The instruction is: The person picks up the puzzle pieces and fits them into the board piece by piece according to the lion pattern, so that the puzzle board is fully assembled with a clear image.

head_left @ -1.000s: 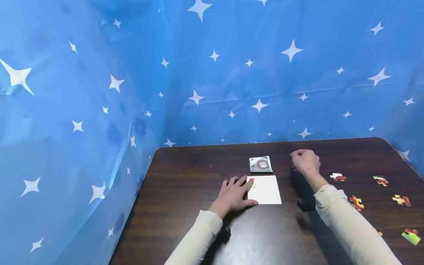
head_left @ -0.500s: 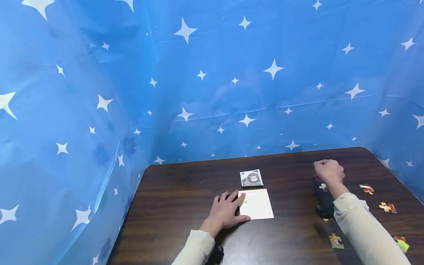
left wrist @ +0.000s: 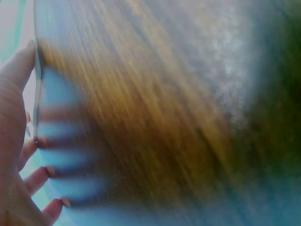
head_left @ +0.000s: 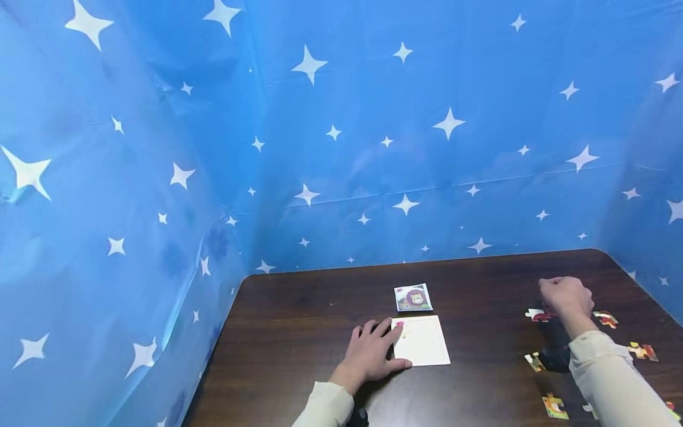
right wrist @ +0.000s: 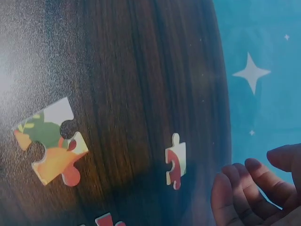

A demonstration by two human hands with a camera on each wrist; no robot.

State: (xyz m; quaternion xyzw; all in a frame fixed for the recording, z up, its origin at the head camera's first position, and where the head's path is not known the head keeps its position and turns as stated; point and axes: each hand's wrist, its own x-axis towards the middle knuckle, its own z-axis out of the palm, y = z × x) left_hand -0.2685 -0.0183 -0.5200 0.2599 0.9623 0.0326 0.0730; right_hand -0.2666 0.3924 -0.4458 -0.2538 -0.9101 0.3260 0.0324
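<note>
My left hand (head_left: pixel 368 356) lies with spread fingers at the left edge of a white square puzzle board (head_left: pixel 425 347), thumb and index finger touching it. At the board's upper left corner sits a small pink-marked puzzle piece (head_left: pixel 404 333), partly covered by a finger. My right hand (head_left: pixel 568 296) hovers above jigsaw pieces on the right, fingers loosely curled and nothing seen in them. Nearest to it are a red-and-white puzzle piece (head_left: pixel 536 315) and another puzzle piece (head_left: pixel 606 319). In the right wrist view, a green-and-orange puzzle piece (right wrist: pixel 56 141) lies left of the fingers.
Behind the board lies a small lion picture card (head_left: pixel 412 298). More puzzle pieces, such as a yellow-and-red puzzle piece (head_left: pixel 642 351), are scattered over the right of the dark wooden table (head_left: pixel 299 332). A blue star-patterned curtain (head_left: pixel 363 148) stands behind the table.
My right hand has moved rightward, away from the board and over the scattered pieces. My left hand has stayed on the board's edge, while the head view has shifted.
</note>
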